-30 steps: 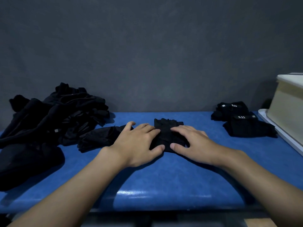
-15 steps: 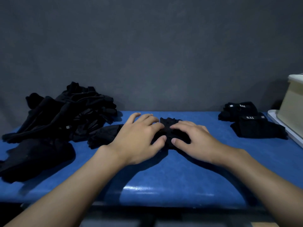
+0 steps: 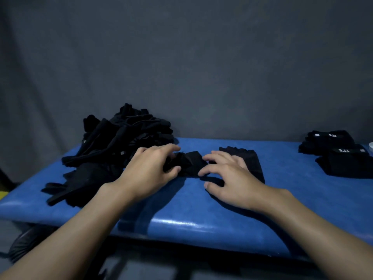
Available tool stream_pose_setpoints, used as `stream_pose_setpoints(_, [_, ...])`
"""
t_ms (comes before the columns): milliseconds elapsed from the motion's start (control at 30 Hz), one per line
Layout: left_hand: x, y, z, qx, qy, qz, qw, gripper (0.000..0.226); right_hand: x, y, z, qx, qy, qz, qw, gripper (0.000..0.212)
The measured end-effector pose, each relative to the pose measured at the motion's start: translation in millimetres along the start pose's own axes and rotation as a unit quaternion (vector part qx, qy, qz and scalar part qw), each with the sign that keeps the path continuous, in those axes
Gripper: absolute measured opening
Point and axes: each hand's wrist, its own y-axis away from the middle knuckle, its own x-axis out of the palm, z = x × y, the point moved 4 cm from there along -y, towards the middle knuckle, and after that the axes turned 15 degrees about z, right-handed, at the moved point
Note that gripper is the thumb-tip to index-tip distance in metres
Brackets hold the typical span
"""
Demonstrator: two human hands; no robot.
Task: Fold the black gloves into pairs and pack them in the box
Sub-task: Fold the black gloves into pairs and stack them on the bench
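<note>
Soft, limp black gloves (image 3: 189,163) bunch easily; left hand (image 3: 149,170) grip pinches the fold, right hand (image 3: 228,178) presses spread-fingered beside it; hold folded edges.

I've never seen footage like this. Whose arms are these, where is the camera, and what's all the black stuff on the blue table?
There is no machine here. These are a person's bare arms, filmed by one wide-angle camera worn on their head and looking down. The left hand grips the crumpled part of a black glove. The right hand presses the glove's flatter part onto the blue table. At left lies a pile of unfolded gloves. At right sit folded pairs with white labels.
</note>
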Motion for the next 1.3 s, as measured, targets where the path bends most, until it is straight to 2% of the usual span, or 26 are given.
stream_pose_setpoints(100, [1, 2, 2, 0.000, 0.028, -0.020, 0.999, 0.031, 4, -3, 4, 0.006, 0.026, 0.016, 1.000, 0.029])
stream_pose_setpoints(267, [9, -2, 7, -0.001, 0.050, -0.009, 0.999, 0.031, 6, -7, 3, 0.013, 0.075, 0.030, 0.997, 0.043])
stream_pose_setpoints(400, [12, -7, 9, 0.005, 0.104, -0.035, 0.994, 0.010, 4, -7, 4, 0.004, 0.082, 0.018, 0.996, 0.041])
stream_pose_setpoints(500, [9, -8, 5, 0.034, 0.155, -0.057, 0.986, 0.007, -1, -6, 7, -0.016, 0.028, -0.039, 0.999, 0.033])
stream_pose_setpoints(633, [2, -6, -7, 0.086, 0.222, -0.060, 0.969, 0.006, -10, -5, 10, -0.004, -0.081, -0.099, 0.992, 0.053])
stream_pose_setpoints(700, [1, -4, -12, 0.102, 0.232, -0.052, 0.966, 0.007, -12, -6, 15, -0.016, -0.093, -0.120, 0.988, 0.038])
stream_pose_setpoints(767, [1, -3, -14, 0.105, 0.235, -0.038, 0.966, 0.010, -13, -9, 16, -0.030, -0.090, -0.155, 0.983, 0.018])
stream_pose_setpoints(933, [1, 0, -5, 0.063, 0.234, 0.054, 0.969, 0.058, -13, -9, 10, 0.001, -0.202, -0.176, 0.963, 0.012])
stream_pose_setpoints(1000, [-1, 2, 0, 0.052, 0.227, 0.069, 0.970, 0.062, -16, -8, 11, -0.012, -0.227, -0.183, 0.957, 0.014])
stream_pose_setpoints(1200, [-16, 3, 5, 0.061, 0.310, -0.041, 0.948, 0.023, -22, -3, 14, -0.024, -0.265, -0.207, 0.941, 0.012])
stream_pose_setpoints(1300, [-22, 3, 1, 0.075, 0.351, -0.092, 0.929, 0.015, -26, 0, 16, -0.016, -0.280, -0.215, 0.936, 0.012])
